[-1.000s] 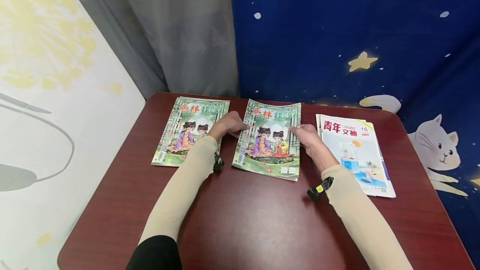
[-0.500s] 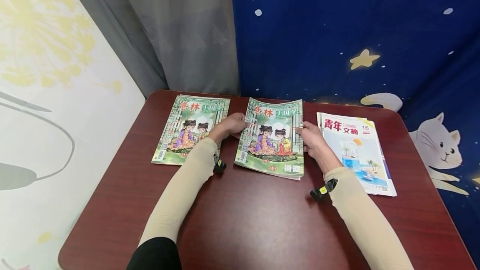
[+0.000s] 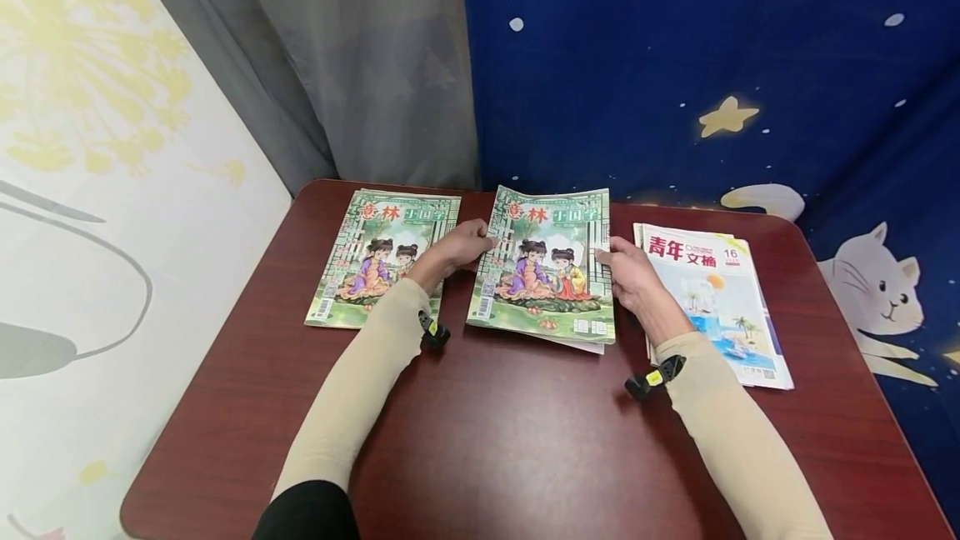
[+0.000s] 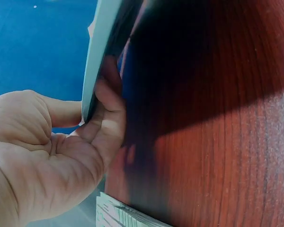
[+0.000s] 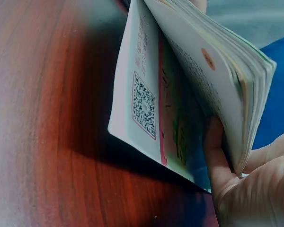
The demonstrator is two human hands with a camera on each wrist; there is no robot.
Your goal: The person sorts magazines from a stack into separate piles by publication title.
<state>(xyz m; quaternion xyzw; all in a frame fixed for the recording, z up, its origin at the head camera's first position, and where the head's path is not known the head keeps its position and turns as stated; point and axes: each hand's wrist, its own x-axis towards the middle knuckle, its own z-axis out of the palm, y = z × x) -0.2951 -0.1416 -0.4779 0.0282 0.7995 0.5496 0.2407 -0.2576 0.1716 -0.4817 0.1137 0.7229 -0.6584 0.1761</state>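
A green magazine [image 3: 543, 273] with two cartoon figures on its cover is held above the table's middle between both hands. My left hand [image 3: 465, 245] pinches its left edge, thumb on one face and curled fingers [image 4: 111, 106] behind it, as the left wrist view shows. At the opposite edge, my right hand [image 3: 633, 273] pinches the block of pages. In the right wrist view, a back leaf with a QR code [image 5: 144, 106] hangs apart from the other pages, and a finger lies between them. A pale page corner sticks out below the magazine's lower edge.
Another magazine with the same green cover [image 3: 360, 273] lies on the left, seemingly atop at least one more. White magazines [image 3: 716, 307] are stacked at the right, close to my right forearm. The dark red table [image 3: 510, 440] meets grey and blue curtains behind.
The held magazine has risen a little and shifted slightly right, with both hands on it. Its lower edge has separated more from the pale leaf beneath. The other stacks stay put.
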